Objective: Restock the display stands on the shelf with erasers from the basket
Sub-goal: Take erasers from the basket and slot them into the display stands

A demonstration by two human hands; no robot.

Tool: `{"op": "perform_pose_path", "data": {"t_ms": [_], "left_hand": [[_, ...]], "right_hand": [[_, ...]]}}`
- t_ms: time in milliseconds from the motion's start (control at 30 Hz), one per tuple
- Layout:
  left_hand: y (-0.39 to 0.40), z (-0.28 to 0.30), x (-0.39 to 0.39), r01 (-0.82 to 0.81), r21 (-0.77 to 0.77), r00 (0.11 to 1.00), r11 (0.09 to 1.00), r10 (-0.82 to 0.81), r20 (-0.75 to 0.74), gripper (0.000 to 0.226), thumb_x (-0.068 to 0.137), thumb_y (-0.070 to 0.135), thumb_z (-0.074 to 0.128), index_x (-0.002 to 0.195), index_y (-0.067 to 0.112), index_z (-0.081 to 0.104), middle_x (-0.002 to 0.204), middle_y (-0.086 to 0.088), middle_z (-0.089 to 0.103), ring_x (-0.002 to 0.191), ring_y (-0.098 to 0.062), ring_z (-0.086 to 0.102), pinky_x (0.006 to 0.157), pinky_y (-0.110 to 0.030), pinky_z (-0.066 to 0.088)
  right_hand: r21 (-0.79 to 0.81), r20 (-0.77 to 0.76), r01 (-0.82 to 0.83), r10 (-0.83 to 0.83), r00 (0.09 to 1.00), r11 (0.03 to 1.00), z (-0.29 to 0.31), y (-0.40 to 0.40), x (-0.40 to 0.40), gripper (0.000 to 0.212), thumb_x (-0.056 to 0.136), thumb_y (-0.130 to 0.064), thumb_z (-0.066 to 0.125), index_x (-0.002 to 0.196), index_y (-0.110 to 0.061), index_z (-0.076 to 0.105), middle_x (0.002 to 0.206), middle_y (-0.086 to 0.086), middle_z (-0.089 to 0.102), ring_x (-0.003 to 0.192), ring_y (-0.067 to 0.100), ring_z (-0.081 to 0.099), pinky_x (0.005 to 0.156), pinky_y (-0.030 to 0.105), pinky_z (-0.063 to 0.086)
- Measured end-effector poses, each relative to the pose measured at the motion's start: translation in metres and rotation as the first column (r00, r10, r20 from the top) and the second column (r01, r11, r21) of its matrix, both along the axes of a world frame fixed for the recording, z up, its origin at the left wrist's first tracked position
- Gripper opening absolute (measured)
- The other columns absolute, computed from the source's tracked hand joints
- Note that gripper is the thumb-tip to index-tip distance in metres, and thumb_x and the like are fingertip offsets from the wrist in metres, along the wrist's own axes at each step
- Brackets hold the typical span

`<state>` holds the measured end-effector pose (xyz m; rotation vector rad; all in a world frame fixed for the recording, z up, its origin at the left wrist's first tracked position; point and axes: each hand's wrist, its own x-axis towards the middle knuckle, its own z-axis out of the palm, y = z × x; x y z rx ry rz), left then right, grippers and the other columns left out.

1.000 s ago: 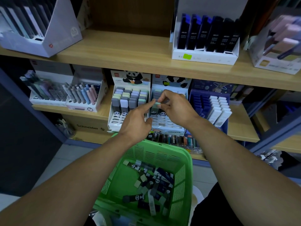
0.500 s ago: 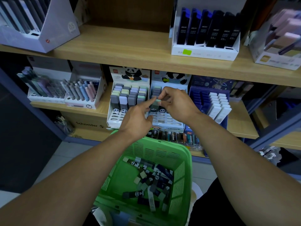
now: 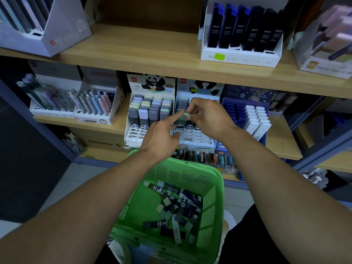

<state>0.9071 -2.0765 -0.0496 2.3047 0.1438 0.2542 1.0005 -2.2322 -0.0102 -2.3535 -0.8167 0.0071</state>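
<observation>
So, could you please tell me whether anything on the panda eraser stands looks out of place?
Nothing is damaged or spilled. The right panda stand has many empty front slots, the left panda stand fewer; the right hand pinches a green eraser there.

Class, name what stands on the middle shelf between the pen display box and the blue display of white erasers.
Head view: two panda eraser stands.

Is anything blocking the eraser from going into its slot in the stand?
Nothing visible does. The right hand pinches the eraser just above the right stand, the left hand touches it, and open slots lie below.
</observation>
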Motion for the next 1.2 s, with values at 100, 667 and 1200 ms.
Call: {"op": "perform_pose_path", "data": {"t_ms": [100, 667, 1200], "left_hand": [[-0.001, 0.0, 0.0, 0.005, -0.001, 1.0, 1.0, -0.005, -0.006, 0.07, 0.094, 0.014, 0.062, 0.15, 0.045, 0.035, 0.142, -0.002, 0.058, 0.104, -0.011, 0.069, 0.084, -0.027, 0.059], [-0.002, 0.011, 0.007, 0.061, 0.187, 0.986, 0.98, -0.03, -0.163, 0.082, 0.095, 0.016, 0.062, 0.16, 0.03, 0.014, 0.152, -0.009, 0.045, 0.108, -0.026, 0.062, 0.084, -0.035, 0.051], [0.005, 0.007, -0.013, 0.075, 0.173, 0.986, 0.982, -0.046, -0.162, 0.083, 0.092, 0.021, 0.067, 0.158, 0.035, 0.018, 0.148, -0.002, 0.05, 0.122, -0.022, 0.057, 0.098, -0.041, 0.051]], "right_hand": [[-0.005, 0.015, 0.004, -0.003, 1.0, 1.0, -0.001, 0.001, 0.001, 0.005, 0.093, -0.016, 0.068, 0.094, -0.019, 0.064, 0.086, -0.002, 0.065, 0.079, 0.017, 0.059, 0.073, 0.036, 0.053], [-0.028, 0.046, 0.222, -0.221, 0.974, 0.975, -0.012, 0.02, -0.001, 0.012, 0.092, -0.023, 0.07, 0.1, -0.027, 0.078, 0.095, -0.003, 0.075, 0.095, 0.018, 0.067, 0.082, 0.04, 0.057], [-0.028, -0.051, 0.089, -0.09, 0.995, 0.996, -0.015, 0.008, -0.01, 0.033, 0.099, -0.015, 0.056, 0.13, -0.019, 0.067, 0.061, -0.012, 0.06, 0.039, -0.001, 0.045, 0.047, 0.013, 0.033]]}}
